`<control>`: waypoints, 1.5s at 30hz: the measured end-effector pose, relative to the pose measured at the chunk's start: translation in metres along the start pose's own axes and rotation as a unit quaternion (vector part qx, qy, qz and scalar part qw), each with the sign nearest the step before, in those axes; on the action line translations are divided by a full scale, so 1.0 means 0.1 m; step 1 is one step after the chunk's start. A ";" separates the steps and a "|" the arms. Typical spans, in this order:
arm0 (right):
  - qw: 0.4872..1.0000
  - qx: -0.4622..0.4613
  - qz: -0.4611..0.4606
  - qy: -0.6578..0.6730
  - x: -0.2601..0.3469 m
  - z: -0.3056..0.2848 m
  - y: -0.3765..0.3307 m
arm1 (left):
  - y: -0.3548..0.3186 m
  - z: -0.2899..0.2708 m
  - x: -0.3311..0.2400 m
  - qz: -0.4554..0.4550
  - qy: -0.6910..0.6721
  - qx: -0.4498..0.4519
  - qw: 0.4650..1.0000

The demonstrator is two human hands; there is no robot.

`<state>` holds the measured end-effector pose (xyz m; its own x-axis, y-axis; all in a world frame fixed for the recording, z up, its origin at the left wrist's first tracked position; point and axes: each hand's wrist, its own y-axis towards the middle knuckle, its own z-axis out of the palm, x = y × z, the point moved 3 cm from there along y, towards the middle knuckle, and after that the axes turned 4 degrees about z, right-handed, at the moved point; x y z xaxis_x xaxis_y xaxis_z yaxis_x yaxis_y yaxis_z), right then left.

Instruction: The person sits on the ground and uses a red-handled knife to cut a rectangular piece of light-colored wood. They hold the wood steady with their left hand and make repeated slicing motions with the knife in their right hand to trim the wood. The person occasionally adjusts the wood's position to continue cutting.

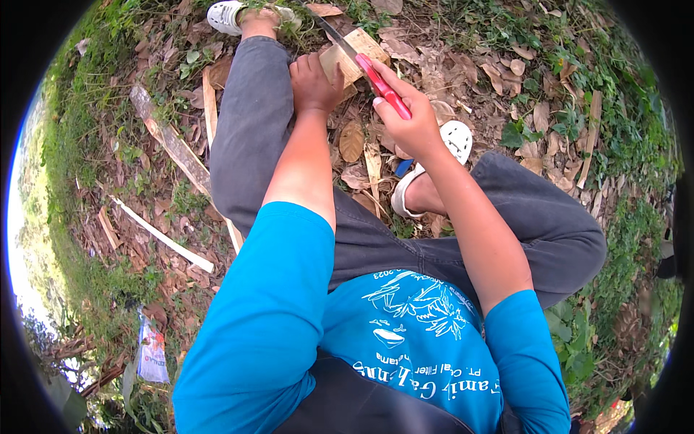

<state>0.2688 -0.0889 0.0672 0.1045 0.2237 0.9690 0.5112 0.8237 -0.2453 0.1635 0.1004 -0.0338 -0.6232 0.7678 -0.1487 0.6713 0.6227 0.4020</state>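
Note:
My left hand (316, 85) grips the near left side of a pale wooden block (372, 45), with its thumb against the wood. The block rests at a slant on the leafy ground, between my lower legs. In my right hand (408, 119) is the red handle of a hand saw (383, 87), fingers closed around it. The saw's long dark blade runs over the block, up and to the left, past its far side. I cannot make out the teeth, nor how deep the blade sits in the wood.
A long rough plank (170, 137) and a thin pale strip of wood (163, 235) lie to the left. Dry leaves (352, 141) and grass cover the ground. My white clog (455, 141) is right of the block. A plastic packet (152, 351) lies at lower left.

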 end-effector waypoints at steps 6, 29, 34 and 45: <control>0.997 0.009 -0.040 -0.070 0.02 0.06 -0.02 | 0.00 0.11 0.03 -0.102 -0.020 0.005 0.995; 0.992 0.038 0.003 -0.122 0.78 -0.47 -0.97 | 0.18 0.24 0.03 -0.220 -0.017 -0.002 0.975; 0.992 0.028 -0.022 -0.121 0.68 -0.34 -0.72 | 0.14 0.26 0.02 -0.218 -0.022 -0.011 0.976; 0.992 -0.001 -0.039 -0.117 0.36 -0.30 -0.56 | 0.24 0.18 0.03 -0.238 -0.039 0.015 0.970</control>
<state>0.2697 -0.1429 0.1164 -0.1367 0.2740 0.9520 0.5111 0.8427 -0.1691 0.1846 0.1203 -0.0413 -0.8340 0.4010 -0.3789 0.3279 0.9126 0.2441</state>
